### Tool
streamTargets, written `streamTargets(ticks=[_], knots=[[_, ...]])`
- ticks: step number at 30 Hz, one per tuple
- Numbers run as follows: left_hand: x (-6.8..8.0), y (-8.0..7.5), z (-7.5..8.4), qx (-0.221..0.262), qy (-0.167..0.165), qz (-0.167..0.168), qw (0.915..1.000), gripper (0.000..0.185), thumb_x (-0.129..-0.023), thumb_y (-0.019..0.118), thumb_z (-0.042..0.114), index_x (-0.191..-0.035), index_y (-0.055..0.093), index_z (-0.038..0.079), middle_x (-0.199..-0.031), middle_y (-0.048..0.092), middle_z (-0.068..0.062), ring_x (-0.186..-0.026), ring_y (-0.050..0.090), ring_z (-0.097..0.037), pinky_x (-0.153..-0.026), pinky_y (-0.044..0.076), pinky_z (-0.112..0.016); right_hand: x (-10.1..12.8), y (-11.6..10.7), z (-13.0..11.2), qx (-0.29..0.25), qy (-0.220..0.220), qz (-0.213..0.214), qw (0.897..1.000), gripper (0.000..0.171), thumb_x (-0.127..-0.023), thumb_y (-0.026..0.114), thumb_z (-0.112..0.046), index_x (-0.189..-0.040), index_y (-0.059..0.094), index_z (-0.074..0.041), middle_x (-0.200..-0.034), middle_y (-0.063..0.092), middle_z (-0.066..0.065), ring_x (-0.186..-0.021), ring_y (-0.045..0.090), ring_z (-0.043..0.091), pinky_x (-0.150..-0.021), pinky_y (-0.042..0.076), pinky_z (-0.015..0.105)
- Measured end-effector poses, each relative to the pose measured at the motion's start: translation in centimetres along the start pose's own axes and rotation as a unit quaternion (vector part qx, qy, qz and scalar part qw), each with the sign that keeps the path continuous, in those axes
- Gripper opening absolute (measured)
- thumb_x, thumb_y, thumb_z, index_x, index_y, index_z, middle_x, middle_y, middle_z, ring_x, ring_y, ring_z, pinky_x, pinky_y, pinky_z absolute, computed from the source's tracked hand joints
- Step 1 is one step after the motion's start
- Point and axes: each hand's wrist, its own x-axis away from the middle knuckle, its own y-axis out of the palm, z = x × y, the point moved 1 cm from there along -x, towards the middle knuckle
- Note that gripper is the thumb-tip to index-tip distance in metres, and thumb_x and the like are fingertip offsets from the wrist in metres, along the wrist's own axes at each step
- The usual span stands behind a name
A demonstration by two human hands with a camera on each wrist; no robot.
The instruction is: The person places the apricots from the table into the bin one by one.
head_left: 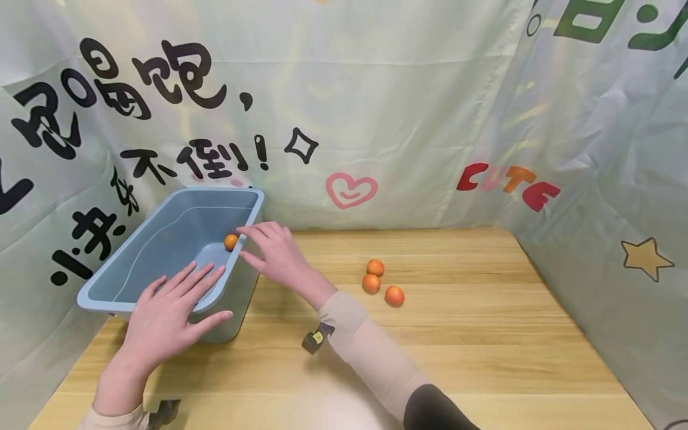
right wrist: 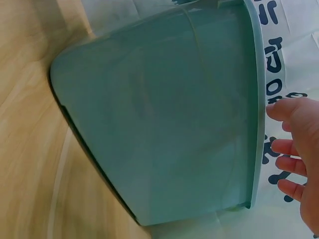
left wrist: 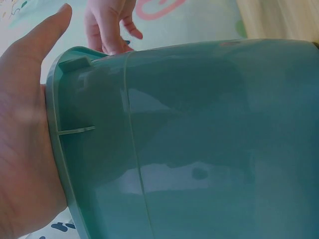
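- Done: 1 orange (head_left: 230, 242) sits inside the blue tub (head_left: 161, 248), just beside your right hand (head_left: 274, 254); its fingers are spread, holding nothing.
- Left hand (head_left: 169, 310) lies flat on the tub rim, fingers straight.
- Left to do, I judge: 3 oranges (head_left: 378, 282) on the worktop (head_left: 457, 334).

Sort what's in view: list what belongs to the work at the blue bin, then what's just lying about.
In the work:
- blue bin, left hand resting flat on its near rim
- small orange fruit inside the bin, by the right hand, whose fingers are straight over the rim
- three orange fruits loose on the table

Lying about:
- printed backdrop cloth
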Motion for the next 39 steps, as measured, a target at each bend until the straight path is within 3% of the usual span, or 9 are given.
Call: streamTargets(ticks=[14,39], knots=[[0.0,-0.1,0.1,0.006,0.0,0.018,0.9998,0.084,-0.069,0.074,0.063,-0.144,0.048,0.033,-0.139,0.06,-0.001,-0.131,0.052,-0.03,-0.099,0.036,-0.055,2.9,-0.2,2.0,-0.01,0.011,0.022,1.0,0.043,-0.091,0.067,-0.037,-0.13,0.062,-0.019,-0.118,0.066,-0.001,-0.114,0.057,0.018,-0.091,0.049,0.033],[0.1,0.0,-0.1,0.01,-0.009,-0.003,0.9999,0.084,-0.072,0.072,0.063,-0.146,0.045,0.034,-0.142,0.057,-0.001,-0.134,0.049,-0.03,-0.101,0.035,-0.056,8.5,-2.9,6.6,-0.017,0.044,0.04,0.998,0.043,-0.087,0.072,-0.029,-0.126,0.063,-0.012,-0.119,0.067,0.005,-0.113,0.061,0.024,-0.094,0.051,0.044]])
